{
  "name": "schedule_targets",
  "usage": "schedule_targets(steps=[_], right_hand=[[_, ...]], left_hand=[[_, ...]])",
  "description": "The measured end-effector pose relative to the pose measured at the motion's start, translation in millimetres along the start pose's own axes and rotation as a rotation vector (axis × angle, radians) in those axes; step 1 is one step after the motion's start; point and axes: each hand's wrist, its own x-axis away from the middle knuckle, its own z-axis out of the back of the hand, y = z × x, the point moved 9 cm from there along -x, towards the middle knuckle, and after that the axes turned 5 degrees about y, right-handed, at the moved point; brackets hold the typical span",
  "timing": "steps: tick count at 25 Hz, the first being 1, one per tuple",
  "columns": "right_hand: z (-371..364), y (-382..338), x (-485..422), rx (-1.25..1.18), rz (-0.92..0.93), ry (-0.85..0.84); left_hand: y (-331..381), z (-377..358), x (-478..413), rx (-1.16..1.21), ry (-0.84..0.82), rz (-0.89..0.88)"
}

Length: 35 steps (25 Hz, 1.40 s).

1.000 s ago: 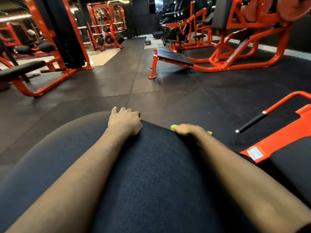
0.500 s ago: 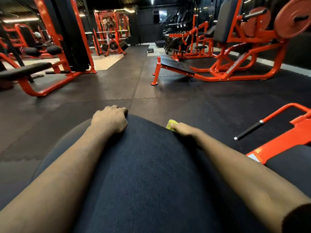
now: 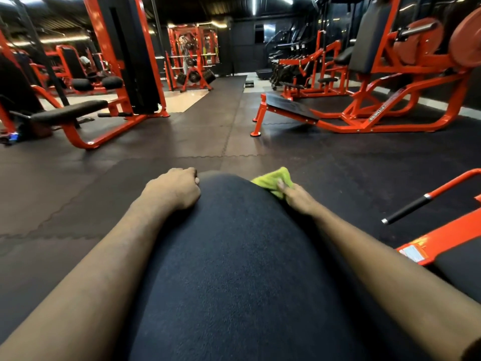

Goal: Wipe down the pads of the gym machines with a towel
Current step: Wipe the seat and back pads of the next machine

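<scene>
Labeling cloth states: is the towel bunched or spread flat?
Bunched. The towel is crumpled in the right hand, gripped at the pad far edge.

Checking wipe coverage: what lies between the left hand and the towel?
Only the bare far end of the black pad separates left hand from towel, head view.
</scene>
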Motion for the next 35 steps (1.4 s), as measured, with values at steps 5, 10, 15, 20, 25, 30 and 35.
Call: schedule_targets(steps=[5, 10, 15, 20, 25, 30, 35], right_hand=[[-19.4, -66.4, -14.7, 0.540, -0.149, -0.047], [-74.9, -175.4, 6.9, 0.281, 0.229, -0.054], [-27.5, -106.3, 49.9, -0.181, 0.243, -0.023], [-37.7, -146.3, 20.1, 0.332, 0.100, -0.047], [-115.7, -255.3, 45.4, 0.532, 0.385, -0.231], [-110.6, -244.9, 78.1, 0.106, 0.565, -0.297], [-105.3, -246.9, 33.5, 0.297, 0.269, -0.209]], left_hand=[[-17.5, 6.0, 26.6, 0.056, 0.015, 0.017], [-31.3, 8.8, 45.2, 0.162, 0.096, 0.046], [-31.9, 12.7, 62.8, 0.203, 0.116, 0.087], [-31.0, 22.2, 94.1, 0.284, 0.177, 0.088], [-38.0, 26.9, 128.7, 0.438, 0.283, 0.156], [-43.2, 24.1, 157.2, 0.592, 0.341, 0.236], [-45.6, 20.9, 184.5, 0.661, 0.389, 0.224]])
